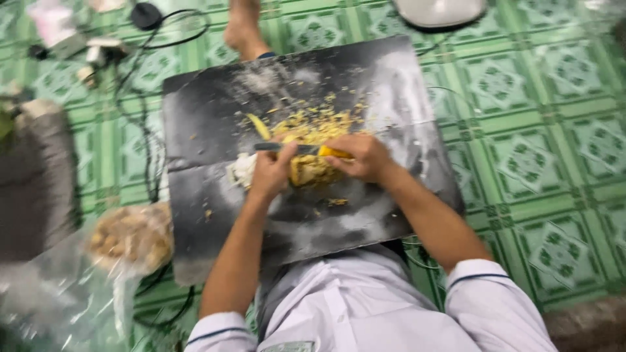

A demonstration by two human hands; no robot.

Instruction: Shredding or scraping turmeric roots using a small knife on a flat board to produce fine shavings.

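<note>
Nearest, left hand [270, 173] closed around a pale yellow lump [306, 171] on the black board [208, 117], pressing from its left side. Just beyond, right hand [365, 158] wrapped on the yellow handle [334, 152] of a knife [283, 147]. Blade lying crosswise, left to right, over the lump, touching its top. Farther, yellow scraps [313, 124] scattered.
</note>
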